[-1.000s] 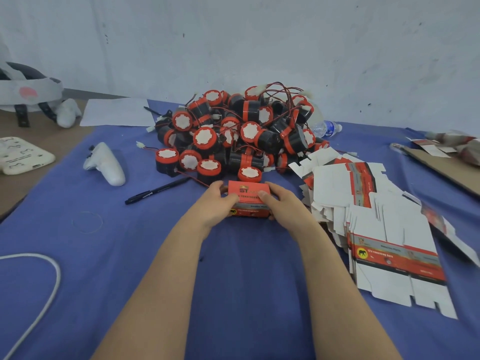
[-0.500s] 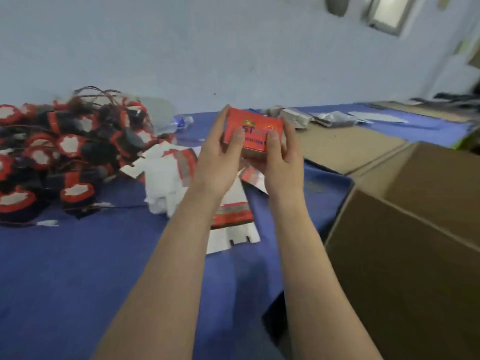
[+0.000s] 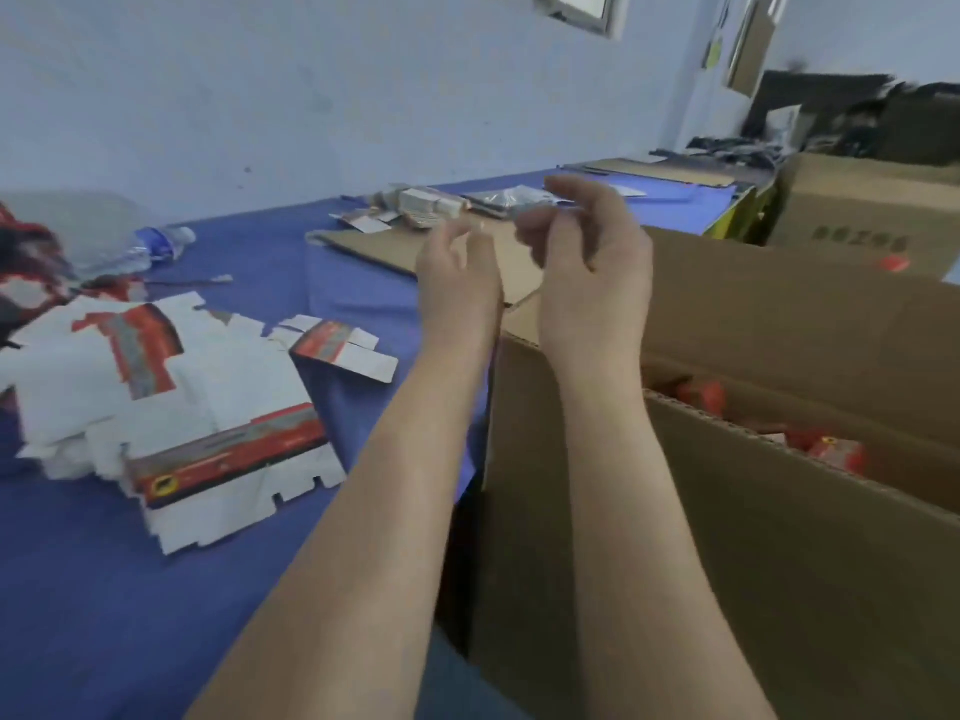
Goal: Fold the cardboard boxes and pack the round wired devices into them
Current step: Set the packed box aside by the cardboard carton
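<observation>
Heaps of round black-and-red wired devices blur at the far left edge of the blue-clothed table, with flat white-and-red cardboard box blanks spread just beside them. The left hand and right hand hang raised close together, fingers loosely curled, holding nothing. At right, small red folded boxes lie inside a large brown corrugated carton.

Soft bluish light, fairly bright, even. Heavy motion blur: left hand, right hand smeared, flat boxes soft, print unreadable. Window glows pale up top. Faint shadows under flat boxes. Edges stretched, bent.
</observation>
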### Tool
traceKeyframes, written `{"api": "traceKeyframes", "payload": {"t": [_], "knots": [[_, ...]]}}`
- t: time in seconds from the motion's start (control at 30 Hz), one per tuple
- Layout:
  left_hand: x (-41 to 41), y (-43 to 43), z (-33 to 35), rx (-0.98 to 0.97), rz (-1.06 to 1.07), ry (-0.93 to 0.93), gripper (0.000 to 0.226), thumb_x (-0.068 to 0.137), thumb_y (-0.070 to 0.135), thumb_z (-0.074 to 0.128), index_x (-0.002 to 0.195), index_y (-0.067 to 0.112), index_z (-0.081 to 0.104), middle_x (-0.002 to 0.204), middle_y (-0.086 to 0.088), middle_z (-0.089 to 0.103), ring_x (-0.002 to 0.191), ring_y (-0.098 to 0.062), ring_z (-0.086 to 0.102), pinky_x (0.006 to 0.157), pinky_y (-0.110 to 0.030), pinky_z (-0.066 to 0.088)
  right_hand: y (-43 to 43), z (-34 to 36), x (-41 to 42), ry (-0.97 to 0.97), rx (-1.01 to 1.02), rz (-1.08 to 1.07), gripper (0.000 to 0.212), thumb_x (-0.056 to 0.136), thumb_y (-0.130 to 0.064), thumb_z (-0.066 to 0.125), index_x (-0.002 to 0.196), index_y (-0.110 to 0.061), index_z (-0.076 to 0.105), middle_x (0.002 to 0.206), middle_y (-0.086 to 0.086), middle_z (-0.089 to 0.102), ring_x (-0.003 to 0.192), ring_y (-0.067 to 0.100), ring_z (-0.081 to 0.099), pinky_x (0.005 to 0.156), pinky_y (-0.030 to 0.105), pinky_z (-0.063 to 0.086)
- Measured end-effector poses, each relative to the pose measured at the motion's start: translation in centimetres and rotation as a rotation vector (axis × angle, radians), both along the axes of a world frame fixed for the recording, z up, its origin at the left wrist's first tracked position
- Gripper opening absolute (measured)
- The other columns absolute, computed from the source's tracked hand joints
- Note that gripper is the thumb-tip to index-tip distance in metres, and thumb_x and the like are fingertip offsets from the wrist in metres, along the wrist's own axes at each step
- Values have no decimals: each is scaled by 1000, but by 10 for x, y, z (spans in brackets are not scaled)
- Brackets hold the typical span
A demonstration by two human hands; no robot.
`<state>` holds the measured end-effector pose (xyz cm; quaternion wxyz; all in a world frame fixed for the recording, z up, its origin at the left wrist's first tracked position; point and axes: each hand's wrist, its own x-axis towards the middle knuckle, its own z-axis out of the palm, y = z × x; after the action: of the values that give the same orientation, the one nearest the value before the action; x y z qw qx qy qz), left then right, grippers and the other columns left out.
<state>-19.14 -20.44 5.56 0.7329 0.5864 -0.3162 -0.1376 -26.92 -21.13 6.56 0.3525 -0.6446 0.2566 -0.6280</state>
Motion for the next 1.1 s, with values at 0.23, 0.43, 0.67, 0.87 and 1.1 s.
{"api": "traceKeyframes", "payload": {"t": [0.23,0.43,0.67,0.87,1.1], "knots": [[109,51,-48,58,212,479,23,90,8,41,68,12,47,83,-14,49,75,-25,48,67,-37,41,-3,-106,152,1121,44,222,53,89,-12,51,140,-14,38,142,10,42,137,29,31,112,40,26],[140,71,-56,113,298,380,15,95,16,45,80,14,44,65,2,36,56,-14,32,52,-27,27,-14,-136,183,907,136,-79,38,98,-11,34,121,-25,60,109,2,67,115,22,55,119,47,4],[158,110,-33,-123,229,232,25,95,31,58,108,9,61,96,-3,67,95,-20,67,86,-36,53,62,-75,209,308,-162,313,41,96,-7,42,132,-21,57,127,-2,61,116,17,54,89,26,42],[213,226,-39,-179,734,18,13,99,12,45,94,14,57,85,3,62,82,-16,60,75,-24,48,150,-68,247,368,-300,573,45,95,-16,55,139,-12,48,155,12,25,145,25,19,118,39,18],[244,345,-83,-9,898,-60,23,103,19,39,123,22,51,105,16,59,91,5,56,68,1,39,229,-76,304,373,-27,901,46,99,-27,50,143,-19,39,127,-9,57,118,12,53,89,10,41]]}}
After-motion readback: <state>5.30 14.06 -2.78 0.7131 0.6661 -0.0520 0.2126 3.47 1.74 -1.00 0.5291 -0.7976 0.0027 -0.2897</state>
